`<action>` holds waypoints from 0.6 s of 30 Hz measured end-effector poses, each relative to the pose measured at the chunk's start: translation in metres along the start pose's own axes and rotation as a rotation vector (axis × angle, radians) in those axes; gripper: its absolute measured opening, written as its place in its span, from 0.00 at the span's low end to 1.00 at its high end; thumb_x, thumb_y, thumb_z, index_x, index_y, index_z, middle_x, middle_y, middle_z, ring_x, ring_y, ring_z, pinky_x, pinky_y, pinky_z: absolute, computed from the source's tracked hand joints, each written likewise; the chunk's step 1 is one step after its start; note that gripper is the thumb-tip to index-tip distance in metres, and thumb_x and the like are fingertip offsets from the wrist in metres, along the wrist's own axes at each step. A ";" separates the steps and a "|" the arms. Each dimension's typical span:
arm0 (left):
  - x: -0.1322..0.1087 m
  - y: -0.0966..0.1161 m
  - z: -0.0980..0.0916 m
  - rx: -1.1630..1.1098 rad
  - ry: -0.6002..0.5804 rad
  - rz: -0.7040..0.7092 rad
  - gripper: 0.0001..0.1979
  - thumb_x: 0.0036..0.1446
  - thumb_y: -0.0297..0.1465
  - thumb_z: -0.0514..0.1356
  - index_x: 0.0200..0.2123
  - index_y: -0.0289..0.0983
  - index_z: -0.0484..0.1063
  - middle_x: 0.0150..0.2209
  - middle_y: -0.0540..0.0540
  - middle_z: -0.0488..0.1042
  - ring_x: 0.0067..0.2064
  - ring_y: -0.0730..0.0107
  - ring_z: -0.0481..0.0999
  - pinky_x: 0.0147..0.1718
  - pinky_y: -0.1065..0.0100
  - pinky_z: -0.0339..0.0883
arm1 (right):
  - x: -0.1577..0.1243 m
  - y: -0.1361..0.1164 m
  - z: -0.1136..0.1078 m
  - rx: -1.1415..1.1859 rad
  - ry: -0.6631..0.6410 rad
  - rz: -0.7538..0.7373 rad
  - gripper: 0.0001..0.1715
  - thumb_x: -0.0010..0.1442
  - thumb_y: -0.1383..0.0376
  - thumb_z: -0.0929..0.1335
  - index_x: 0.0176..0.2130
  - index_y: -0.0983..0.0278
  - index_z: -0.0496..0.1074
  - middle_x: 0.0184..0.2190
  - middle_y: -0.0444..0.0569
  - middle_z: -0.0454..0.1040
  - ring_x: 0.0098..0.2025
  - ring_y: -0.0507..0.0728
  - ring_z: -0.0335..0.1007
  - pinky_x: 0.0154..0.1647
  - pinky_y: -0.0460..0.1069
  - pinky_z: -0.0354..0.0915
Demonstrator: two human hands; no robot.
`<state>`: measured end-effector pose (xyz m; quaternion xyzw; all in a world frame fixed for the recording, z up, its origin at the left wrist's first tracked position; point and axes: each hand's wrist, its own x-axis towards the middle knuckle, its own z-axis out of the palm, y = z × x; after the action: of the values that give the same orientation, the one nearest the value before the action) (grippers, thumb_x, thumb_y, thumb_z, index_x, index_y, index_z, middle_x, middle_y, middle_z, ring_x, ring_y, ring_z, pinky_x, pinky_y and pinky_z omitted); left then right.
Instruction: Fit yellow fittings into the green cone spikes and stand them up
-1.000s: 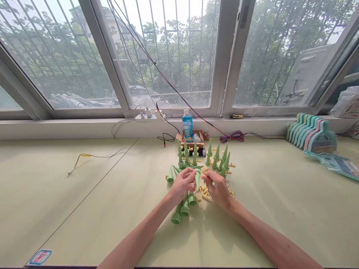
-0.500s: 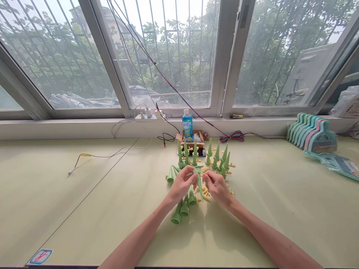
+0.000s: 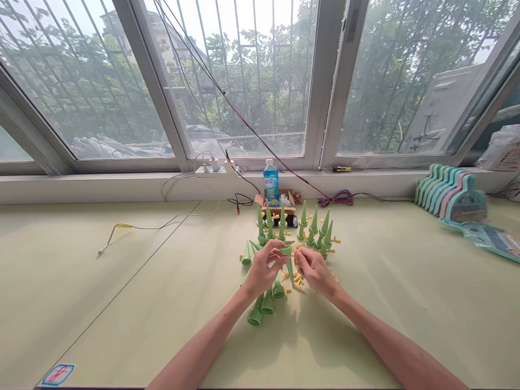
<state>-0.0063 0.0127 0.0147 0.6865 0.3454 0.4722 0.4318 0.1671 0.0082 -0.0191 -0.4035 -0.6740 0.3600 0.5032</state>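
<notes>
Between the fingers of my left hand [image 3: 263,269] is a green cone [image 3: 290,271], its wide collar up and its tip pointing down. My right hand [image 3: 315,271] is closed in a pinch just right of the collar; what it holds, if anything, is too small to make out. Under and between the hands lies a pile of small yellow pieces [image 3: 298,281]. Several green cones [image 3: 267,303] lie at the lower left with their open ends toward me. Behind the hands, more green cones [image 3: 324,230] stand upright, with yellow pieces sticking out of their sides.
A blue bottle [image 3: 271,184] stands by a small cardboard box [image 3: 290,207] at the back, with a dark phone [image 3: 291,221] before it. Cables [image 3: 343,198] lie along the wall. Pastel dustpan-like items [image 3: 450,192] stand at the right; a white cable [image 3: 150,226] lies left.
The green cone has tilted in my left hand, so its round collar now shows more. My right hand has barely moved.
</notes>
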 end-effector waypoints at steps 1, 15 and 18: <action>0.000 0.000 0.001 -0.016 0.009 -0.001 0.11 0.58 0.37 0.63 0.42 0.40 0.68 0.35 0.47 0.69 0.34 0.69 0.73 0.33 0.68 0.70 | 0.000 -0.001 0.001 -0.003 0.012 -0.003 0.23 0.69 0.53 0.59 0.25 0.61 0.56 0.19 0.39 0.54 0.20 0.49 0.48 0.19 0.45 0.51; 0.004 -0.006 0.005 -0.265 0.056 -0.214 0.28 0.60 0.53 0.53 0.22 0.34 0.66 0.20 0.51 0.62 0.18 0.78 0.62 0.15 0.73 0.54 | -0.002 -0.007 0.002 -0.293 0.174 -0.235 0.18 0.71 0.58 0.58 0.30 0.62 0.63 0.24 0.42 0.61 0.25 0.51 0.55 0.27 0.46 0.56; 0.004 -0.006 0.005 -0.322 0.026 -0.336 0.30 0.57 0.56 0.54 0.20 0.34 0.65 0.19 0.50 0.63 0.17 0.78 0.61 0.14 0.74 0.51 | -0.001 -0.009 0.001 -0.315 0.144 -0.299 0.17 0.71 0.60 0.58 0.31 0.62 0.64 0.26 0.43 0.63 0.27 0.52 0.57 0.29 0.47 0.57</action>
<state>-0.0010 0.0172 0.0096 0.5354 0.3807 0.4515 0.6037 0.1647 0.0033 -0.0116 -0.3973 -0.7366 0.1420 0.5286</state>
